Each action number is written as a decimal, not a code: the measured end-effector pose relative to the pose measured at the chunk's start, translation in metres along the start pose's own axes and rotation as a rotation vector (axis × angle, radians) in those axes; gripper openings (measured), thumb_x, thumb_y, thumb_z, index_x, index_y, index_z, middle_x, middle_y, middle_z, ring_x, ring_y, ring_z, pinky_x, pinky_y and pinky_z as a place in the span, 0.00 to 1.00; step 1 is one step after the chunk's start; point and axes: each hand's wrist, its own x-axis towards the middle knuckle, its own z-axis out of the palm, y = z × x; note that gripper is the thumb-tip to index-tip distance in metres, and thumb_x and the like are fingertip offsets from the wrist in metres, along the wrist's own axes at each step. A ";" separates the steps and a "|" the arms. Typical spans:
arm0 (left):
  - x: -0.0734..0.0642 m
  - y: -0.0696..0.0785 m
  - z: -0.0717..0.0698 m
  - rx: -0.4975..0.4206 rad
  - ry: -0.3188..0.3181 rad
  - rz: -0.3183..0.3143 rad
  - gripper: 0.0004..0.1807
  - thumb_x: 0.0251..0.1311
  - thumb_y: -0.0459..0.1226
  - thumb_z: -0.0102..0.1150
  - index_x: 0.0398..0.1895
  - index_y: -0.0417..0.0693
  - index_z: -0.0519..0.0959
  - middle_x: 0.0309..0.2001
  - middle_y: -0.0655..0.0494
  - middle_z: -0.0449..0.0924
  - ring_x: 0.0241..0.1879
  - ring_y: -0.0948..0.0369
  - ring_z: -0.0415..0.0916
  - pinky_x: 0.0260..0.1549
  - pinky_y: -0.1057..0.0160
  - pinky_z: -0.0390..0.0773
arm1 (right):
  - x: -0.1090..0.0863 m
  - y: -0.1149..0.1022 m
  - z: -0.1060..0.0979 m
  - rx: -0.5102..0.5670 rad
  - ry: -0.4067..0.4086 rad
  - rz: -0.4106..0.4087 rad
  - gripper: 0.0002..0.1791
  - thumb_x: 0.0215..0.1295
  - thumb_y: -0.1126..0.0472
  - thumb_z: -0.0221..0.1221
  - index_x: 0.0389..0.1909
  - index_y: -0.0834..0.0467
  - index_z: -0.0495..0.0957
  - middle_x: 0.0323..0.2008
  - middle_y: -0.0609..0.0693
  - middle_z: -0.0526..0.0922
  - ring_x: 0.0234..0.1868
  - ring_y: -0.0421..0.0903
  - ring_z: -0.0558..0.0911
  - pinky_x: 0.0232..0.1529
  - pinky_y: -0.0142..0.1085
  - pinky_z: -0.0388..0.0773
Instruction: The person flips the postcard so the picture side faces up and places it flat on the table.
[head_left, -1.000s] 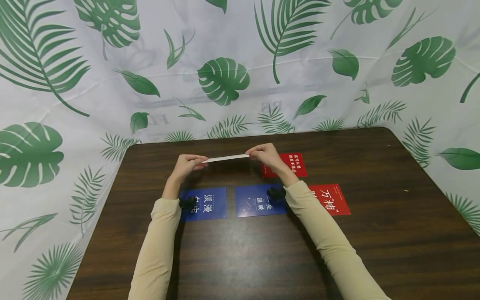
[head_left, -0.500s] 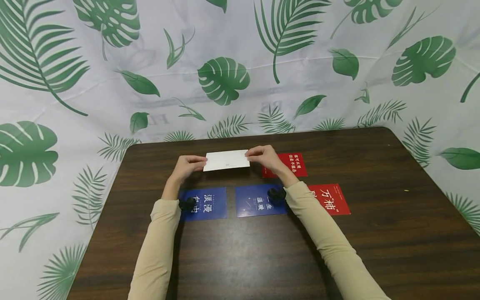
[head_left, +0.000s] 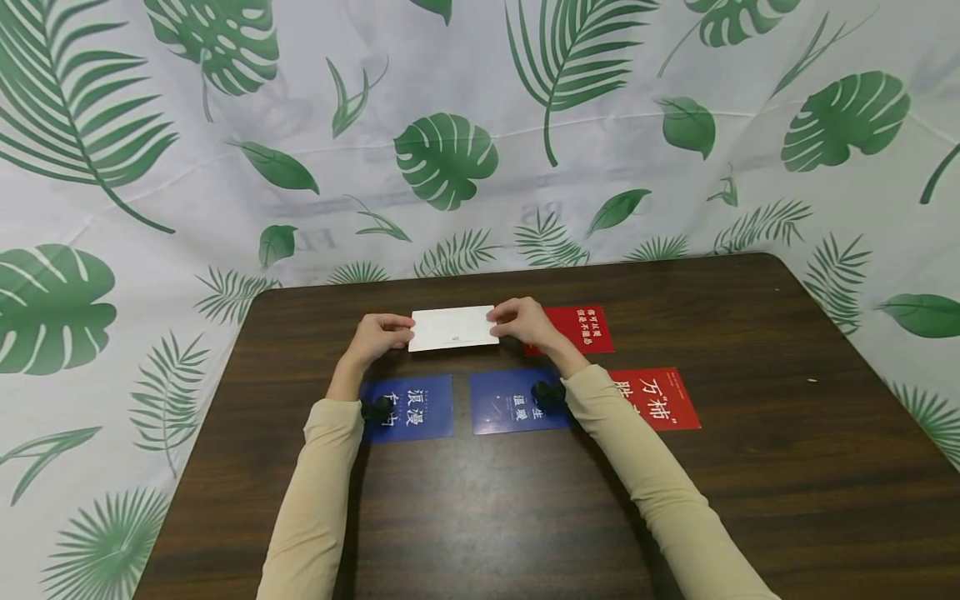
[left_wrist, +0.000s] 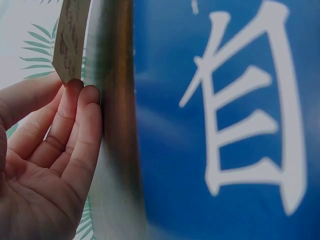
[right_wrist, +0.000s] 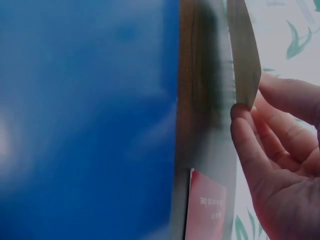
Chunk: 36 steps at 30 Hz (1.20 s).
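A white postcard (head_left: pixel 453 327) is held between both hands over the far part of the table, its pale side showing in the head view. My left hand (head_left: pixel 372 337) pinches its left end between thumb and fingertips. At the other end my right hand (head_left: pixel 525 323) pinches it likewise, beside a red postcard (head_left: pixel 590 330). From the left wrist, the postcard's other side (left_wrist: pixel 72 45) looks beige with dark writing. Nearer than the hands lie two blue postcards, a left one (head_left: pixel 435 412) and a right one (head_left: pixel 498 408), each partly covered by a wrist camera.
A second red postcard (head_left: pixel 663 398) lies right of the blue ones, partly behind the right sleeve. The dark wooden table (head_left: pixel 495 517) ends at a white curtain (head_left: pixel 480 50) printed with green leaves. A tiny yellow speck (head_left: pixel 812 381) lies at the right.
The postcard has tipped from edge-on to showing its pale face, and has come slightly lower and nearer. Both hands kept their pinch; the cards on the table stayed put.
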 end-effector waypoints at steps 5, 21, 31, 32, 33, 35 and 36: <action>0.000 0.002 0.001 0.056 -0.004 -0.005 0.16 0.56 0.27 0.60 0.47 0.25 0.77 0.37 0.37 0.81 0.26 0.69 0.75 0.28 0.70 0.78 | -0.001 -0.002 0.003 -0.015 -0.004 0.028 0.14 0.49 0.71 0.68 0.39 0.69 0.82 0.38 0.61 0.84 0.35 0.48 0.81 0.34 0.31 0.76; 0.002 0.010 -0.001 0.186 -0.032 -0.038 0.19 0.50 0.28 0.65 0.47 0.29 0.77 0.30 0.47 0.80 0.22 0.68 0.72 0.24 0.73 0.75 | 0.003 -0.012 0.008 -0.135 0.012 0.077 0.15 0.46 0.70 0.69 0.38 0.67 0.83 0.31 0.58 0.83 0.32 0.47 0.79 0.34 0.32 0.76; 0.002 0.016 0.005 0.314 -0.032 -0.026 0.21 0.47 0.27 0.67 0.47 0.29 0.77 0.25 0.50 0.76 0.15 0.68 0.68 0.19 0.71 0.71 | 0.003 -0.012 0.010 -0.175 -0.011 0.121 0.15 0.45 0.71 0.69 0.37 0.67 0.83 0.24 0.52 0.80 0.27 0.42 0.73 0.28 0.28 0.72; 0.002 0.017 0.005 0.331 -0.030 -0.024 0.21 0.47 0.27 0.67 0.46 0.29 0.77 0.25 0.49 0.76 0.14 0.67 0.68 0.18 0.71 0.71 | 0.003 -0.011 0.010 -0.179 -0.011 0.120 0.15 0.44 0.71 0.69 0.37 0.67 0.83 0.24 0.52 0.79 0.27 0.42 0.73 0.27 0.28 0.71; 0.002 0.018 0.006 0.345 -0.028 -0.023 0.20 0.47 0.28 0.67 0.46 0.29 0.78 0.24 0.49 0.76 0.14 0.67 0.68 0.18 0.71 0.71 | 0.003 -0.011 0.011 -0.181 -0.011 0.121 0.15 0.44 0.71 0.69 0.37 0.67 0.83 0.24 0.52 0.79 0.27 0.42 0.73 0.27 0.28 0.71; 0.002 0.019 0.006 0.377 -0.025 -0.025 0.20 0.46 0.28 0.68 0.45 0.30 0.78 0.22 0.50 0.76 0.13 0.67 0.67 0.18 0.70 0.70 | 0.004 -0.011 0.011 -0.186 -0.012 0.119 0.15 0.44 0.71 0.69 0.37 0.67 0.83 0.24 0.52 0.79 0.27 0.42 0.73 0.27 0.28 0.71; 0.003 0.019 0.006 0.391 -0.026 -0.023 0.20 0.46 0.28 0.68 0.44 0.30 0.78 0.21 0.50 0.76 0.13 0.67 0.67 0.17 0.70 0.70 | 0.004 -0.011 0.011 -0.187 -0.011 0.121 0.16 0.44 0.71 0.69 0.37 0.67 0.83 0.24 0.52 0.79 0.27 0.42 0.73 0.27 0.28 0.71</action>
